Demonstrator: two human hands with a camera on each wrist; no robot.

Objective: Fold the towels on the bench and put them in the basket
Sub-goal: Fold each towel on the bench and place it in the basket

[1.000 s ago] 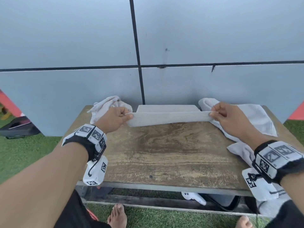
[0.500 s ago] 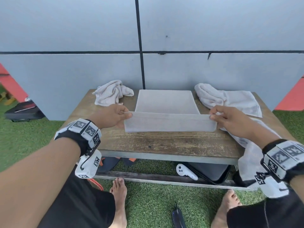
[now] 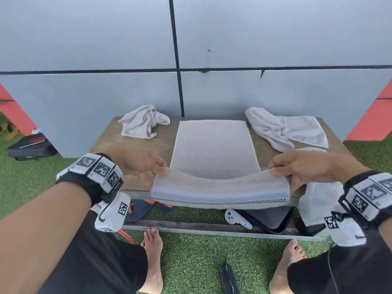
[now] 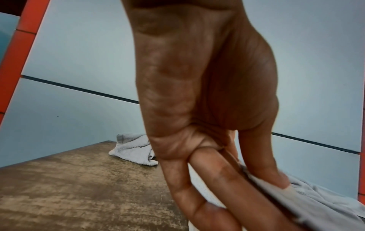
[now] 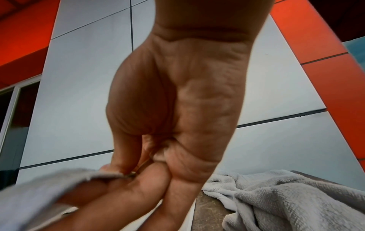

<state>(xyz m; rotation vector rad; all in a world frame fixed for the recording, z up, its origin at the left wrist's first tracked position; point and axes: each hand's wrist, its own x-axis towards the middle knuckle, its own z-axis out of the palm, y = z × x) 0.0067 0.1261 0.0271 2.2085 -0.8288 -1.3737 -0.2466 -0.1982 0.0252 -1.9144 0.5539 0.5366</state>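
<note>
A light grey towel [image 3: 214,151] lies spread lengthwise on the wooden bench [image 3: 163,143], its near end lifted over the front edge. My left hand [image 3: 146,166] pinches the near left corner and my right hand [image 3: 297,168] pinches the near right corner; the held edge sags between them and shows a blue woven band. In the left wrist view the thumb and fingers of the left hand [image 4: 256,179] clamp the cloth [image 4: 316,207]. The right hand [image 5: 138,171] pinches the cloth [image 5: 49,187] in the right wrist view. No basket is in view.
A crumpled towel [image 3: 142,122] sits at the bench's back left, another towel [image 3: 284,128] at the back right, trailing over the right side. A grey panelled wall stands right behind. Under the bench lie a white controller [image 3: 235,219], a dark case [image 3: 269,219] and sandals. My bare feet stand on artificial grass.
Both hands have drawn the towel's near end toward me, from the back of the bench to past its front edge, so the towel now lies stretched out along the bench.
</note>
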